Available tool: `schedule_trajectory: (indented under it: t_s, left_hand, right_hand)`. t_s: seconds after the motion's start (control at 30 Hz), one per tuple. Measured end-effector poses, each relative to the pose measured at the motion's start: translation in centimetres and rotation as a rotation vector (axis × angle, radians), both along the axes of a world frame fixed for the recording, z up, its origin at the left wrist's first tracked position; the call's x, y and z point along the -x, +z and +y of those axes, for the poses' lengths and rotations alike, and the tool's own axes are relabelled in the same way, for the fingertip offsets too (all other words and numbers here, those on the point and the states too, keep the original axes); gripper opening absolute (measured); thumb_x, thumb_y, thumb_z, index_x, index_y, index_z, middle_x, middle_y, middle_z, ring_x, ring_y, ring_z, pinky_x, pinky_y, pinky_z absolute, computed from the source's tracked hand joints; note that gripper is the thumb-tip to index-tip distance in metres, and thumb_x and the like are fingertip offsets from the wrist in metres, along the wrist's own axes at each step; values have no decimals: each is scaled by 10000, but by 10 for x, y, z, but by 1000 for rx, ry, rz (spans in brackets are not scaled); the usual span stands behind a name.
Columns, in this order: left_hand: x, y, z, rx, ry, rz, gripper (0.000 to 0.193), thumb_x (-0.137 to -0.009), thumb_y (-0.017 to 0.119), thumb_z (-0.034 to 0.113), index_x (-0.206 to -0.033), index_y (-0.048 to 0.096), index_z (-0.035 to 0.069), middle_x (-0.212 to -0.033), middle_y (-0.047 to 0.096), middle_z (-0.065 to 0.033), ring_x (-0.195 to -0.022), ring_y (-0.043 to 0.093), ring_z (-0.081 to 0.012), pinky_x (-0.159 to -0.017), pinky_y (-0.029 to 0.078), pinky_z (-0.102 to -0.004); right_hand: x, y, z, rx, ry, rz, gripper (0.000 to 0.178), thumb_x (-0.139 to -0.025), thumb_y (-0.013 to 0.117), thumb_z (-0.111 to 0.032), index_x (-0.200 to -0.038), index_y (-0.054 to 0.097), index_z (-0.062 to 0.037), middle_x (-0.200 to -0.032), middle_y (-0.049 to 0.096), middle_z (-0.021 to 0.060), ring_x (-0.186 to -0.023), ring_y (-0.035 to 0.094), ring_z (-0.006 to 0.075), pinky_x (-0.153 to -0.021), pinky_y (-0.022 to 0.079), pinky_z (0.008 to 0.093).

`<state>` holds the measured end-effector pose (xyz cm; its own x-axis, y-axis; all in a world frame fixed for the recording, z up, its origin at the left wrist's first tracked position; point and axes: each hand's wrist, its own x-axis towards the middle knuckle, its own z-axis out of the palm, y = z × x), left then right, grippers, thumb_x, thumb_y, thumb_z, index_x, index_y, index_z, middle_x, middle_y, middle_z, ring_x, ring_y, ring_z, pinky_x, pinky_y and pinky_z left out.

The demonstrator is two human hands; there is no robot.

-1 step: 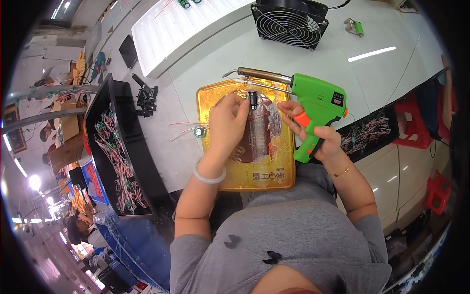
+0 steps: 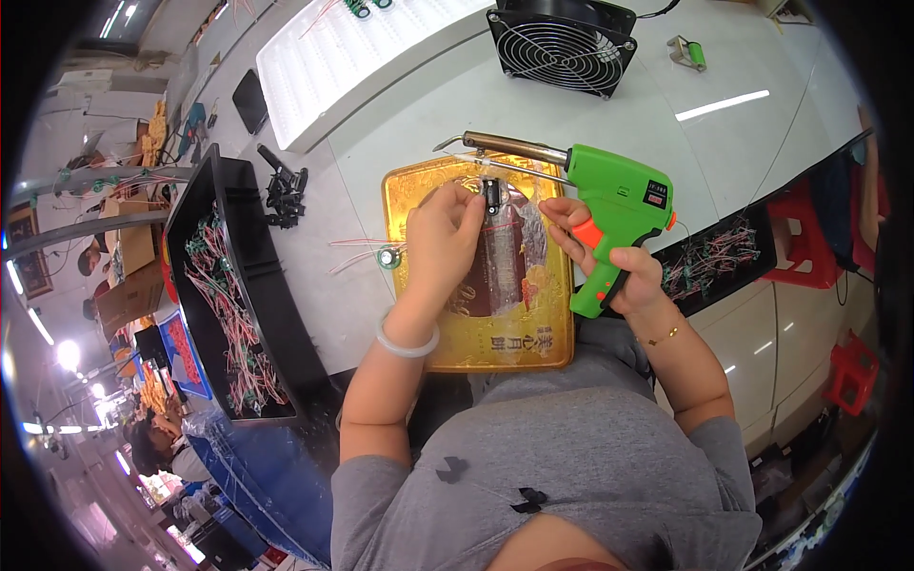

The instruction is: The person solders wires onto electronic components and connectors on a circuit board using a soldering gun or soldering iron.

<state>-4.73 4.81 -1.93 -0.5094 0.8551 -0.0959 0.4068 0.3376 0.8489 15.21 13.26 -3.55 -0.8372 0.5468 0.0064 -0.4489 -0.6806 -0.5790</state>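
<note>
Head view: a green soldering gun (image 2: 624, 195) and a small black part (image 2: 492, 196) over a shiny gold tin (image 2: 466, 354).
The right hand (image 2: 636, 284) grips the gun's handle. The left hand (image 2: 442, 233) pinches the part; whether that touches the tin is hard to see.

"What's changed on your side since the last picture?"

"Nothing I can make out from my end. I compared the left hand (image 2: 443, 233), the right hand (image 2: 640, 282) and the soldering gun (image 2: 619, 186), and I find no shift in any of them."

"And across the table (image 2: 428, 105)?"

"I see no change there either; any movement is too slight for me to tell."
</note>
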Motion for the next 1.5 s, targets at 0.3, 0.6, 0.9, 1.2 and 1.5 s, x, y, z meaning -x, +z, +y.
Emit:
schedule_trajectory:
  t_s: [0.3,0.6,0.9,1.2,1.5]
  left_hand:
    - [2,10,-11,53,-80,-55,119,-854,523,94,-763,507,20,-530,451,50,-465,379,-19,-431,277,-180]
    - [6,16,-9,89,-110,-69,80,-848,529,84,-798,507,25,-555,456,46,-492,401,-29,-460,306,-178]
    - [9,34,-16,-14,-210,173,157,-762,615,87,-894,555,28,-745,578,-118,-679,573,-243,-605,443,-317]
    - [5,31,-16,-145,-333,537,157,-694,598,21,-839,616,80,-857,532,-83,-837,502,-266,-741,375,-353]
    - [-10,37,-29,-170,-260,836,131,-651,677,108,-769,625,130,-850,537,-10,-883,469,-218,-797,301,-366]
  right_hand:
    - [-5,3,-36,56,-71,-53,477,-646,563,-238,-1078,488,-50,-1261,387,151,-1277,262,289,-1083,119,405]
    - [-5,0,-51,31,-114,-26,486,-647,551,-216,-1092,459,-46,-1240,398,144,-1277,260,300,-1087,108,399]
    - [-32,14,-34,-109,-84,-59,483,-679,584,-191,-1112,445,-27,-1102,451,156,-1059,472,276,-956,368,461]
    - [-72,20,-19,-198,-50,-251,528,-660,602,-265,-1092,453,-3,-982,478,157,-899,520,234,-760,502,352]
    - [-78,9,-18,-237,-59,-355,597,-685,581,-299,-1144,453,59,-1073,500,208,-934,519,238,-692,493,298]
